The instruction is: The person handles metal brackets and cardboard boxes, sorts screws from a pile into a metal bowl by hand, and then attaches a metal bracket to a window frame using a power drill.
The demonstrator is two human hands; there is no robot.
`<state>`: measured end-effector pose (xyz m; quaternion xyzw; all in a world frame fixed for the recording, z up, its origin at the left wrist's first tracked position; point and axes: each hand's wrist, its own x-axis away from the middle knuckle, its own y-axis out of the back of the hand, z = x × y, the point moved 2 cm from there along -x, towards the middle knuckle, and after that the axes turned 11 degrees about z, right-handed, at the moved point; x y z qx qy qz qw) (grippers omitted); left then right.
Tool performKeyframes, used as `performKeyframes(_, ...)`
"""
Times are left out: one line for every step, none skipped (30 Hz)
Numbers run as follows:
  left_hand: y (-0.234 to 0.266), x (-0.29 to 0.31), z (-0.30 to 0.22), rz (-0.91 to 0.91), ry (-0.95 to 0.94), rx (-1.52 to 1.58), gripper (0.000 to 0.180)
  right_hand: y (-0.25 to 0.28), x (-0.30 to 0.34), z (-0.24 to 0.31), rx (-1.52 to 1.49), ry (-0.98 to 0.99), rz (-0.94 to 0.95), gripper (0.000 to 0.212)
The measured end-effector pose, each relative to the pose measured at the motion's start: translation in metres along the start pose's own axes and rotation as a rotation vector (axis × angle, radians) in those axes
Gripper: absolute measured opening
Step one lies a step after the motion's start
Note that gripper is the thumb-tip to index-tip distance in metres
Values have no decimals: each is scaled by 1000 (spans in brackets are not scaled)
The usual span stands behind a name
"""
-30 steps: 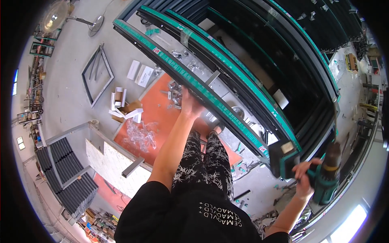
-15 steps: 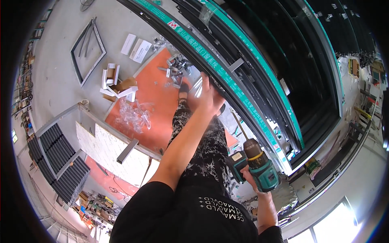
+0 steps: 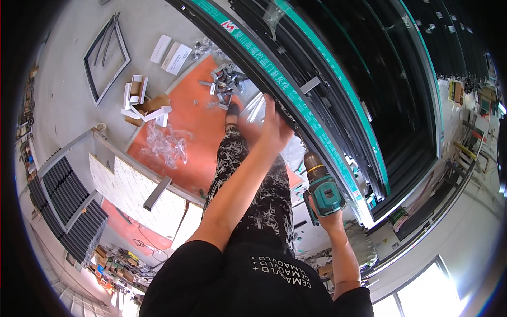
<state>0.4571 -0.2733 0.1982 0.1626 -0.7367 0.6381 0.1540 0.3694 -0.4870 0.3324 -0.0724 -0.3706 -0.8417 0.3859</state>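
Note:
My right hand (image 3: 331,219) grips a green-and-black cordless drill (image 3: 326,193), its chuck aimed toward the side of a dark window frame (image 3: 248,71) carrying a green printed strip. The tip of the bit does not show clearly against the frame. Above the drill, my left hand (image 3: 275,129) is curled at the same frame edge, one digit pointing up along it. A small dark piece (image 3: 284,112) shows beside those fingers; I cannot make out its kind.
More dark frames with green strips (image 3: 338,68) stand stacked at the right. An orange mat (image 3: 182,105) bears metal fittings (image 3: 226,83) and crumpled clear plastic (image 3: 166,145). Opened white boxes (image 3: 136,92) lie beside it. A grey metal stand (image 3: 119,153) is at left.
My right hand has brought the drill up and left, closer to the frame edge and my left hand. The left hand stays at the frame. The whole view has shifted slightly.

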Motion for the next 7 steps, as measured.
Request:
performKeyframes(2,0,0,-3,-7,5,65,0,-2,-1,-30,-45,-1,20)
performKeyframes(3,0,0,-5,5,-2,65,1,-5,0,5,-14,-9,21)
performKeyframes(5,0,0,-6,18,-7,66,2,-6,3,11,-12,-2,21)
performKeyframes(3,0,-2,6,29,-15,66,5,-7,5,5,-41,9,22)
performKeyframes(2,0,-2,5,24,-6,66,8,-9,9,1,-70,19,23)
performKeyframes(1,0,-2,-13,5,11,66,13,-12,15,-44,-84,20,24)
performKeyframes(0,0,-2,-31,-16,29,67,20,-17,24,-89,-97,21,26)
